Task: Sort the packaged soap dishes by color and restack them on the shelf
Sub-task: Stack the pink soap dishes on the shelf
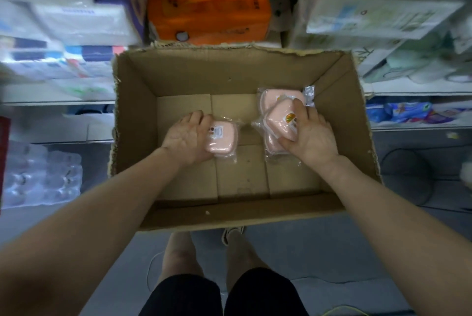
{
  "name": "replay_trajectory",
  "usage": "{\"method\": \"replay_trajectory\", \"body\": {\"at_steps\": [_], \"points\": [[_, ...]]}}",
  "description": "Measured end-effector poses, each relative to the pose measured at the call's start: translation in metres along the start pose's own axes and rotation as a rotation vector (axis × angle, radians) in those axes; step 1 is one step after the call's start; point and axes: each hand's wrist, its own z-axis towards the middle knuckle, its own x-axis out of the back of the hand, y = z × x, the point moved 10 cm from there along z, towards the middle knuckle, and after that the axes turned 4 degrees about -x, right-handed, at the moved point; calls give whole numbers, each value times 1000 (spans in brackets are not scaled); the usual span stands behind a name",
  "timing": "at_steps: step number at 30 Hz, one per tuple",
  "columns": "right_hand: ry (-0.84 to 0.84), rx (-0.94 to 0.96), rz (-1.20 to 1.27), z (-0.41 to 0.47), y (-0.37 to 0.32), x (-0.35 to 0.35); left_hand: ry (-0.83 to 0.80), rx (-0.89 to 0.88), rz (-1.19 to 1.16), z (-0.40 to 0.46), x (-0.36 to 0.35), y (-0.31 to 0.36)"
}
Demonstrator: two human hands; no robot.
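Both my hands reach down into an open cardboard box [143,137]. My left hand [187,138] grips one pink soap dish [223,143] in clear plastic wrap near the box's middle. My right hand [310,134] grips a pink wrapped soap dish [279,121] that lies on top of a small pile. Under and behind it lie more pink wrapped dishes, one at the back [273,97] and another lower [272,146], partly hidden by my hand. All the dishes I see are pink.
Shelves flank the box: white and blue packages at left [63,65], pale boxes at right [383,17], orange packs [209,1] behind. Bottled water [40,175] sits low left. My legs and a shoe [232,234] stand on grey floor below the box.
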Motion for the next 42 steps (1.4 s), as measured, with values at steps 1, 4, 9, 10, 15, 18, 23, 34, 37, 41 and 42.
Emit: {"method": "replay_trajectory", "body": {"at_steps": [1,4,9,10,15,18,23,34,37,41,42], "points": [[13,19,14,-4,-4,11,34,29,-30,-7,12,-4],[83,89,34,-16,-21,51,154,68,-100,-31,57,-9],[238,300,18,-32,-66,125,348,112,-94,-71,130,-19],[279,341,8,-34,-75,142,390,122,-87,-79,145,-20],[515,524,8,-52,-116,231,698,123,-69,-125,222,-28],[619,612,-30,-60,-141,277,813,126,-3,-153,266,-37],[716,669,-80,-54,-180,341,929,167,81,-182,331,-66],[636,540,197,32,-237,410,961,226,61,-141,457,-180],[624,504,188,53,-255,416,935,213,77,-108,480,-213],[589,455,149,81,-284,436,851,177,24,-67,512,-240],[566,438,118,92,-291,441,838,151,36,-59,518,-243]]}}
